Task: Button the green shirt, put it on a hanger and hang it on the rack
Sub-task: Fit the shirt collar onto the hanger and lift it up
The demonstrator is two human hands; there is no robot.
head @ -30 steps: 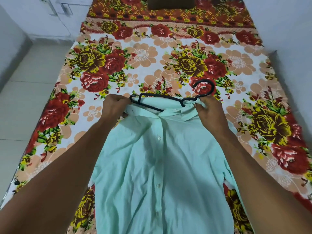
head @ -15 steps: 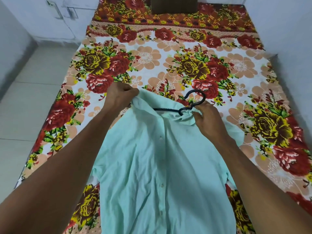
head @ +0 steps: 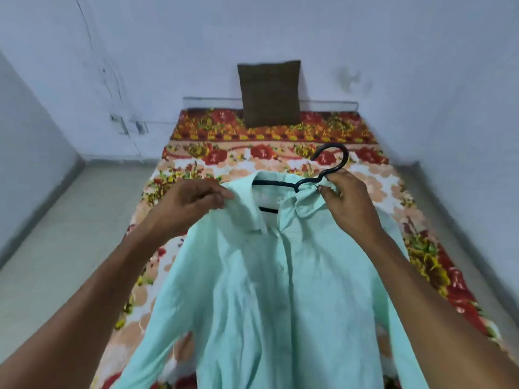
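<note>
Pale walls close round a bed [head: 196,276] spread with a red and yellow floral cover, and a brown cushion [head: 269,94] leans upright against the far wall at its head. From the head camera, the one view given, the green shirt [head: 266,304] is held up over the bed in front of the person, its front facing the camera and its lower part dropping out of the bottom of the frame. The placket looks closed down the middle, with small buttons showing along it, so the buttoning seems done. A black hanger [head: 331,161] sits inside the neck: its bar shows through the open collar and its hook rises clear above the fabric, tilted toward the right. The left hand [head: 193,203] pinches the left collar and shoulder edge between thumb and fingers, likely to draw the cloth over that end of the hanger. The right hand [head: 345,203] is curled round the base of the hook together with a bunch of collar, which keeps the hanger from slipping while the shoulder is seated. No rack is in view, so the hanging itself is not yet done, and the shirt probably wants straightening on the hanger first
</note>
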